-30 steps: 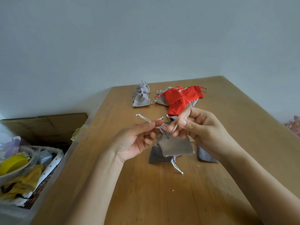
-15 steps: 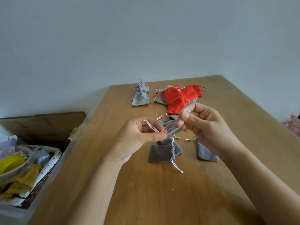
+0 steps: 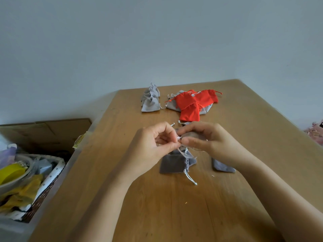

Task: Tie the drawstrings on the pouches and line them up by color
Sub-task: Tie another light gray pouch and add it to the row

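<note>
Grey fabric pouch point(image 3: 191, 135), held above the middle of the wooden table point(image 3: 157, 212). The right hand point(image 3: 211, 144) curls round its gathered neck. The left hand point(image 3: 153, 147) pinches the white drawstring point(image 3: 178, 138) between thumb and forefinger, the two hands almost touching. Step in hand, by judgement: knotting this pouch's cord. Near, two darker grey pouches lie on the table, one point(image 3: 172, 165) below the hands, one point(image 3: 223, 168) partly under the right wrist. Far left stands a row of cinched light grey pouches point(image 3: 150, 103); to its right is a heap of red pouches point(image 3: 189, 105) over grey ones. The next move probably calls for drawing the cord ends apart to seat the knot without loosening the gathers.
</note>
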`<action>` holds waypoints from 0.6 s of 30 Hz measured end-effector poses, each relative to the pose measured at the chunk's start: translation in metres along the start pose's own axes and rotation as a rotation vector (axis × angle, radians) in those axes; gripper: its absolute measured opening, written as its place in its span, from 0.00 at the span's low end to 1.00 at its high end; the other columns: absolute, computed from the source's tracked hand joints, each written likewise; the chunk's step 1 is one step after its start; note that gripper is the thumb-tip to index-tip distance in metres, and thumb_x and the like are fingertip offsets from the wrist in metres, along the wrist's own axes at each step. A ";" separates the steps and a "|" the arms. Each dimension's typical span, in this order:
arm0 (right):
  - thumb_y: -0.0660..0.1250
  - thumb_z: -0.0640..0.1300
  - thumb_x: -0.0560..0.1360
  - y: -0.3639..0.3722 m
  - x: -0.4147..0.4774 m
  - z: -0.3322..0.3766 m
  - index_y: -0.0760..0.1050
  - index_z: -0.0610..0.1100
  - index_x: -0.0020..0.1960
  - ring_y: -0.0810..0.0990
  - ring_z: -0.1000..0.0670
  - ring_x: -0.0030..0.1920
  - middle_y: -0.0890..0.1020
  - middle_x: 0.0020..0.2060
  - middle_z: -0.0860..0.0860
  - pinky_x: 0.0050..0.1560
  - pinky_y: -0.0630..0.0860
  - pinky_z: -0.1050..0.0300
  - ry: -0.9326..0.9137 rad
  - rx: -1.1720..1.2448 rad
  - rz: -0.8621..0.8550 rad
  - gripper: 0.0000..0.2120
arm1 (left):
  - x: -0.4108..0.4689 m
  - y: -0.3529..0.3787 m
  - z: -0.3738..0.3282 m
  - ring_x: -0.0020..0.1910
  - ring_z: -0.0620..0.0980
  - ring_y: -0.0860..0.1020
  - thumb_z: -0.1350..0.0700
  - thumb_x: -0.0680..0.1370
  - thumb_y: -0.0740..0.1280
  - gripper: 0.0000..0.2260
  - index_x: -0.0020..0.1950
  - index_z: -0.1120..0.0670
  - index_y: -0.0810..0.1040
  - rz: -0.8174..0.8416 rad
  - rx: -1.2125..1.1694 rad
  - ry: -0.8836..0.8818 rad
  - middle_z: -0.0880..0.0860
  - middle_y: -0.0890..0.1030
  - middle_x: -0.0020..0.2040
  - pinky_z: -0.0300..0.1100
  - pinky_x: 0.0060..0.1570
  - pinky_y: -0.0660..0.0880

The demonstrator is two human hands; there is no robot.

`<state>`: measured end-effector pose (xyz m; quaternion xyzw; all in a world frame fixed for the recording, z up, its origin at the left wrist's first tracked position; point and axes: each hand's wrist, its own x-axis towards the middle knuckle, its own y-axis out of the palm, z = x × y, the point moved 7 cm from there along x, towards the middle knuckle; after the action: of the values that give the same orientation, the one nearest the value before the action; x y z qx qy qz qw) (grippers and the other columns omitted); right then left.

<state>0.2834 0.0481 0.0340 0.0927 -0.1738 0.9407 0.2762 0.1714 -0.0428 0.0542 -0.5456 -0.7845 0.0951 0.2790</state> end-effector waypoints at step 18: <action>0.67 0.46 0.72 0.002 0.002 -0.006 0.80 0.37 0.45 0.80 0.55 0.41 0.83 0.38 0.47 0.46 0.75 0.63 0.044 0.097 -0.067 0.11 | -0.002 0.000 -0.016 0.39 0.47 0.79 0.66 0.72 0.70 0.06 0.41 0.56 0.77 -0.152 0.269 0.390 0.49 0.80 0.39 0.45 0.39 0.78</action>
<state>0.2804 0.0498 0.0280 0.0911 -0.1188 0.9401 0.3063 0.1805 -0.0469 0.0664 -0.4508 -0.7350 0.0705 0.5016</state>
